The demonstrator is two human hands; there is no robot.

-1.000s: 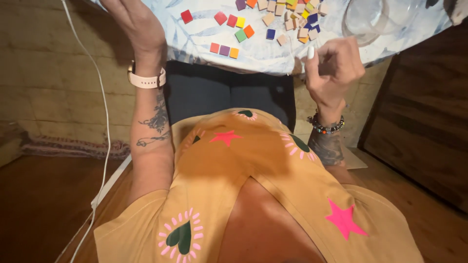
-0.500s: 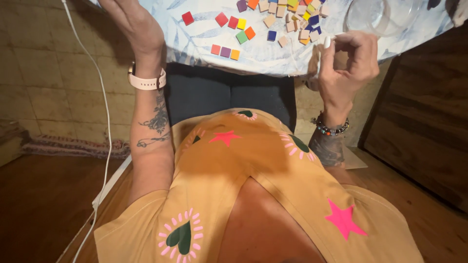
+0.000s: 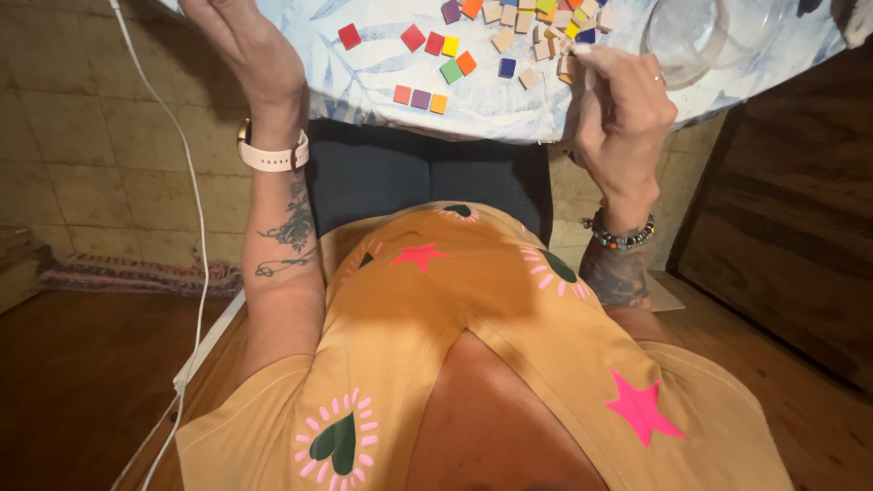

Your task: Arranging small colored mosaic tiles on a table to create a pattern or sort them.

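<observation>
Wooden floor (image 3: 73,382) fills the lower left of the view, with a tiled wall (image 3: 100,164) behind it and a dark wooden panel (image 3: 791,227) on the right. A desk (image 3: 509,114) crosses the top, covered with a pale blue cloth printed with leaves. Below it the person's orange shirt (image 3: 436,364), marked with pink stars and green hearts, takes up the middle. A white cable (image 3: 202,236) hangs down the left side past the arm.

A clear glass bowl (image 3: 696,36) stands on the desk at the upper right, just beside the right hand. Small square tiles (image 3: 509,36) lie scattered over the cloth: plain wooden ones heaped near the top centre, coloured ones spread out toward the left. A red tile (image 3: 350,36) lies apart on the left. A short row of three tiles (image 3: 420,98), orange-red, purple and orange, sits nearest the desk edge. A green tile (image 3: 451,71) and an orange tile (image 3: 466,63) touch at a corner.

The left hand (image 3: 232,41) is raised at the left edge of the desk, fingers partly out of view; whether it holds anything cannot be told. A pale pink watch (image 3: 271,156) circles that wrist, above a forearm tattoo.

The right hand (image 3: 623,114) is loosely curled with its back to the camera, fingertips (image 3: 582,53) down among the wooden tiles at the heap's lower right edge. Whether they pinch a tile cannot be told. A beaded bracelet (image 3: 623,238) sits on that wrist.
</observation>
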